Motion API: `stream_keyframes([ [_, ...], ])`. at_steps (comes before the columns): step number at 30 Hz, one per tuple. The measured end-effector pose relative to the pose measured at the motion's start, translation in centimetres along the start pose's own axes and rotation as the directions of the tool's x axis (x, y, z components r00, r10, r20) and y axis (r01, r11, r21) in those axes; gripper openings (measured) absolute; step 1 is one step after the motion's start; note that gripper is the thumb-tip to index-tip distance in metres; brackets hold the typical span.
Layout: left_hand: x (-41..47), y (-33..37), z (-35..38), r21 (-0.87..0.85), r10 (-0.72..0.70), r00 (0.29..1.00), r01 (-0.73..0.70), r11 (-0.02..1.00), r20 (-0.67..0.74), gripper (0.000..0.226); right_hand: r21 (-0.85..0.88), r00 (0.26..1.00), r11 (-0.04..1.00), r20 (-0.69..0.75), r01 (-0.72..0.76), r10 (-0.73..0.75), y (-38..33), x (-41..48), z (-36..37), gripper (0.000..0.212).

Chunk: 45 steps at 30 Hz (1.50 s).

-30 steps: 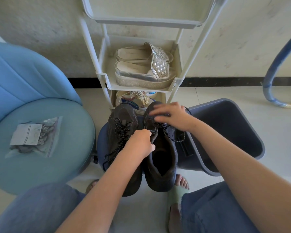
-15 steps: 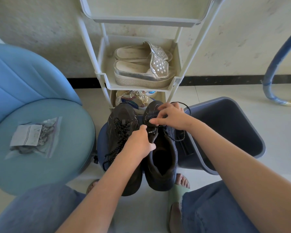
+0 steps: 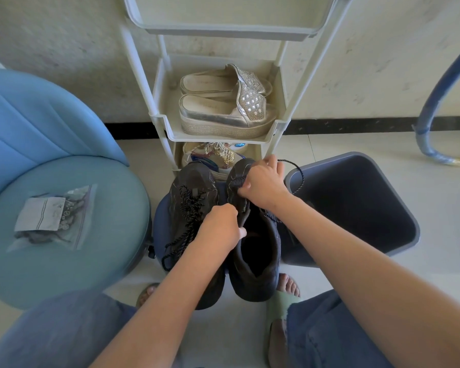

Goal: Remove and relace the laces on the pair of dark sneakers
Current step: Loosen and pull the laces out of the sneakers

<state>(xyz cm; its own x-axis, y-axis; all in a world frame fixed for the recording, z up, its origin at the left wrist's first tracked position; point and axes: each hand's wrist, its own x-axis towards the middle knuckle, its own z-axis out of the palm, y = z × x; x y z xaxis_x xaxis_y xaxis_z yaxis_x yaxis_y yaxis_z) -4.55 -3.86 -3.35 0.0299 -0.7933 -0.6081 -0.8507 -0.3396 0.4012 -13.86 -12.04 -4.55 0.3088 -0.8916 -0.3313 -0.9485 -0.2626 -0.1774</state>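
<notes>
A zip bag [image 3: 50, 217] is being kept on the blue chair [image 3: 96, 261] at the left. The left sneaker [image 3: 191, 187], its laces loose, is being left untouched. Just beside it, the left hand [image 3: 219, 227] is being used as a brace, its grip clamped on the tongue edge of the right sneaker [image 3: 260, 258], which is being held with its long axis near to far, heel nearest. At the far toe end, the lace [image 3: 294, 168] is being pinched in the grip of the right hand [image 3: 263, 181], the nearer one. The slack is being looped rightward over the grey bin [image 3: 356, 203], so a far-right pull is probably being set up.
</notes>
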Motion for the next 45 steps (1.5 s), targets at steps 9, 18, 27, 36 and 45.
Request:
stream_keyframes([
  [9, -0.2, -0.1, -0.2, -0.028, 0.022, 0.999, -0.022, 0.999, 0.024, 0.035, 0.786, 0.912, 0.541, 0.071, -0.3, 0.404, 2.8, 0.4, -2.3, 0.031],
  [18, 2.3, 0.5, -0.4, -0.081, 0.222, 0.911, -0.265, 0.961, -0.348, 0.027, 0.486, 0.925, 0.808, 0.336, -0.333, 0.179, 3.7, -1.1, -4.9, 0.029],
  [27, 4.3, 1.2, -0.3, 0.326, 0.437, 0.859, -0.346, 0.879, -0.265, 0.029, 0.315, 0.748, 0.899, 0.663, -0.303, 0.02, 3.5, -2.0, -3.4, 0.036],
  [36, 4.9, 1.5, 0.6, 0.04, 0.214, 0.922, -0.213, 0.976, -0.323, 0.012, 0.414, 0.748, 0.845, 0.663, -0.338, -0.026, 4.6, -2.2, -3.7, 0.025],
  [45, 5.5, 0.7, 1.1, -0.888, -0.391, 0.9, 0.009, 0.461, -0.194, 0.017, 0.437, 0.747, 0.827, 0.664, -0.354, -0.031, 4.7, -2.2, -3.5, 0.025],
])
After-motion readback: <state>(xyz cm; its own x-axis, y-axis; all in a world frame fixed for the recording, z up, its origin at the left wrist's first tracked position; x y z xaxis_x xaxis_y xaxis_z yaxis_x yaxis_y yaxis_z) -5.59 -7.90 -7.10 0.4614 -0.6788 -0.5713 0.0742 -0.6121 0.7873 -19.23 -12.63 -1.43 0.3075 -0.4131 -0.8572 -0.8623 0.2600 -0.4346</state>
